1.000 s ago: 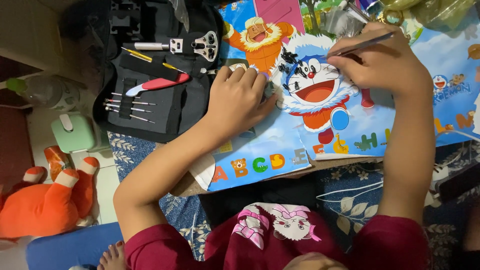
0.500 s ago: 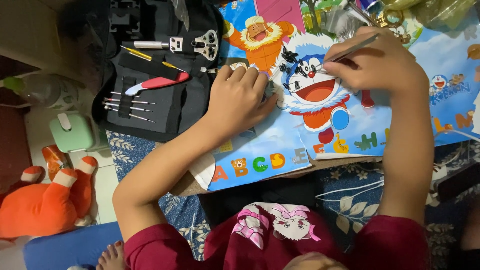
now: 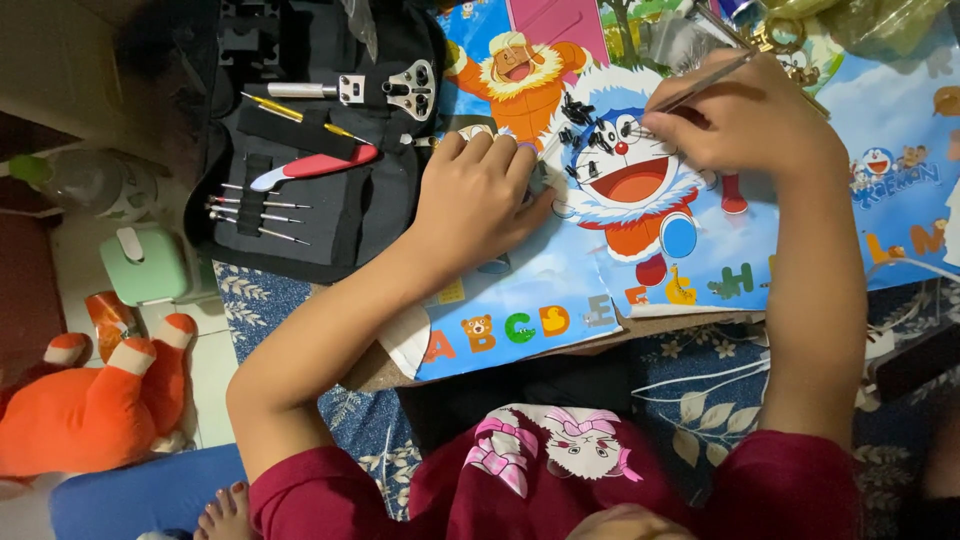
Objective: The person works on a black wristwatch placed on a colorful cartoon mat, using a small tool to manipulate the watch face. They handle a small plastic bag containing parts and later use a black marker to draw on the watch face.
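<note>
Hands, two, both at work on a colourful cartoon-printed alphabet mat (image 3: 560, 300) spread over the bench. Left hand (image 3: 478, 200) — fingers curled, palm down, pressing on the mat beside a small dark object at the fingertips; whether it grips that object cannot be told. Right hand (image 3: 745, 120) — fingers pinched closed around a thin silvery metal tool (image 3: 700, 85), its tip lowered onto a cluster of small black parts (image 3: 585, 125) lying on the blue cartoon cat's face.

Left of the mat — an open black fabric tool case (image 3: 300, 150) holding a red-handled pry tool (image 3: 315, 165), slim metal drivers (image 3: 255, 210) and a metal wrench-like tool (image 3: 350, 90). On the floor: a mint-green box (image 3: 145, 265) and an orange plush toy (image 3: 85, 410).
</note>
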